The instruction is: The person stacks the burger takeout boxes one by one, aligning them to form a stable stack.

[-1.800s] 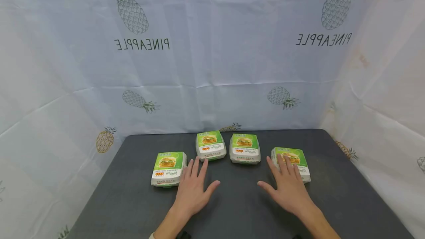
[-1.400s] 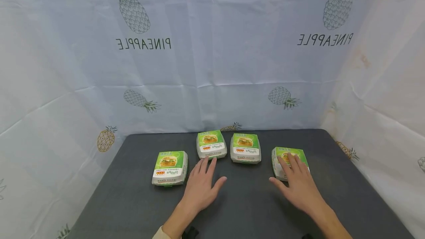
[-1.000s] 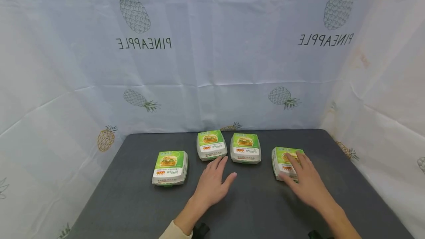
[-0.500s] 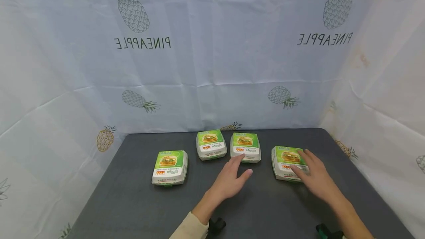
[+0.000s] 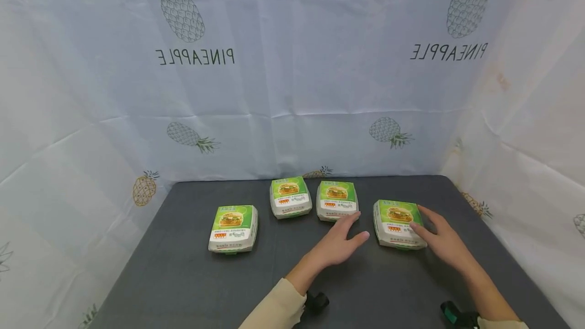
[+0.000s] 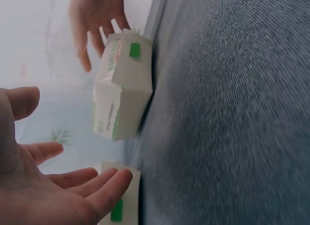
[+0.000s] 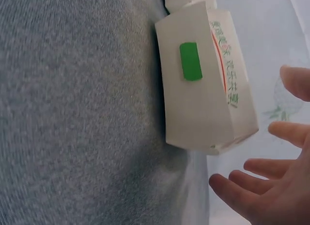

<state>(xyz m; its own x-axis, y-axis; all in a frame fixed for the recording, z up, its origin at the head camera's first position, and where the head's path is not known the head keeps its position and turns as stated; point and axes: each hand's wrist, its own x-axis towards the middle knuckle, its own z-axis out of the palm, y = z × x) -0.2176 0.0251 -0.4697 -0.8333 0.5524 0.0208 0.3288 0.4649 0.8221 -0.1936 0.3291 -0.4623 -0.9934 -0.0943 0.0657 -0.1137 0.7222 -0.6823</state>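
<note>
A green-and-white burger box [image 5: 396,223] with a burger picture on its lid sits at the right of the grey table. My right hand [image 5: 442,237] is spread at its right side, thumb near the lid's edge; the right wrist view shows that hand [image 7: 276,181] apart from the box [image 7: 193,97]. Left of the same box, my left hand [image 5: 335,246] hovers with fingers extended, holding nothing. Its fingertips overlap the front corner of another burger box [image 5: 337,199] in the head view. The left wrist view has the right-hand box [image 6: 123,89] between both hands.
Another burger box [image 5: 290,197] stands at the back, left of centre. One more box [image 5: 233,228] lies further left and nearer. A pale pineapple-print cloth [image 5: 292,75] hangs behind the dark grey table [image 5: 192,288] and along both sides.
Both hands have moved right. The left hand has gone from beside the leftmost box to near the right box; the right hand has slid from over that box to its right side. The boxes stayed put.
</note>
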